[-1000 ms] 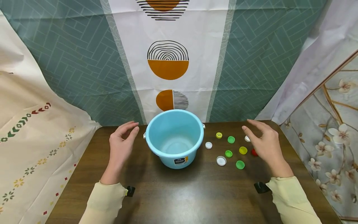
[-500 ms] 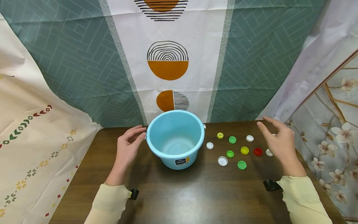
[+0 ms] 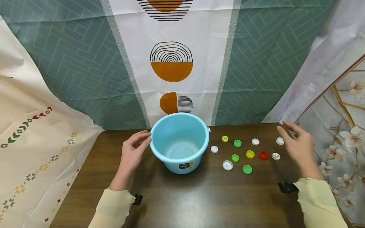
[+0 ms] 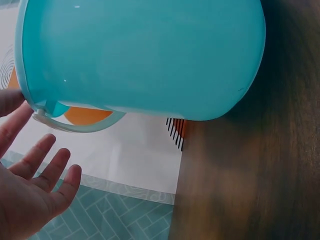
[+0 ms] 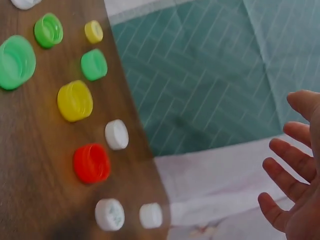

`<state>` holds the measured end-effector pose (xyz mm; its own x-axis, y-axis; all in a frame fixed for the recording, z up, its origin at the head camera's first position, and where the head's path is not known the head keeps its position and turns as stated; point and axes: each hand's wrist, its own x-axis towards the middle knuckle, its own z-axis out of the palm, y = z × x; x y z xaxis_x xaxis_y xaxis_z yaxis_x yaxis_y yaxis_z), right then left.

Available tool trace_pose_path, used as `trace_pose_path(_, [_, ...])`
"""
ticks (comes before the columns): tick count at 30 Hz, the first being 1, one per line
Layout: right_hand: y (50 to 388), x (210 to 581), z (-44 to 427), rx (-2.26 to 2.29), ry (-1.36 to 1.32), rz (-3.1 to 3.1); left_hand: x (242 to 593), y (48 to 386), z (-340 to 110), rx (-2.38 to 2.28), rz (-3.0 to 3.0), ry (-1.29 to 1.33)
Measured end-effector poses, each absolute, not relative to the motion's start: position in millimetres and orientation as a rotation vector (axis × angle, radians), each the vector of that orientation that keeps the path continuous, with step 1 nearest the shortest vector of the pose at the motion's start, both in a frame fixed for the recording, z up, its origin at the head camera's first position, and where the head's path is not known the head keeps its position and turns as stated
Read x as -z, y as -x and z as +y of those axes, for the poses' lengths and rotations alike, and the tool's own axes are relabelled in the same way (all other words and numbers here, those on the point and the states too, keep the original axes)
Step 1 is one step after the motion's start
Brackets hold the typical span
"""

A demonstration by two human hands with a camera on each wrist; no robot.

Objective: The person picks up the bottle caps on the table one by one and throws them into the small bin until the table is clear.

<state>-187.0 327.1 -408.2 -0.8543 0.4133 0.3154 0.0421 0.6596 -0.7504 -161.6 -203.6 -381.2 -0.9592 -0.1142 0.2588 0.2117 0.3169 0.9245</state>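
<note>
On bucket (image 3: 180, 142), left wrist view only: handle loop (image 4: 85, 129). Mouth up, axis vertical. Flanking it, relaxed, gripping nothing: left hand (image 3: 133, 149), right hand (image 3: 297, 147).

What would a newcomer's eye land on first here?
The light-blue bucket on the dark table, with the left hand at its left edge. Next, the caps scattered to its right, where the one red cap stands out among white, green and yellow. The empty right hand hovers beside the rightmost ones.

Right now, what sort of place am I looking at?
Probably an indoor tabletop work area; home or studio, I can't tell. Patterned cloth hangs behind a wooden table, and small plastic caps lie spread out on it.
</note>
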Motion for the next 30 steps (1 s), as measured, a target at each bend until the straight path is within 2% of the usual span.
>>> trace_pose_path(17, [195.1,468.8,385.2,-0.932,0.429,-2.768,386.3,162.0,-204.0,1.768,-2.347,0.187])
trace_pose_path(30, [204.2,489.9,393.6,-0.872,0.415,-2.898,385.9,161.6,-207.4,1.734,-2.394,0.214])
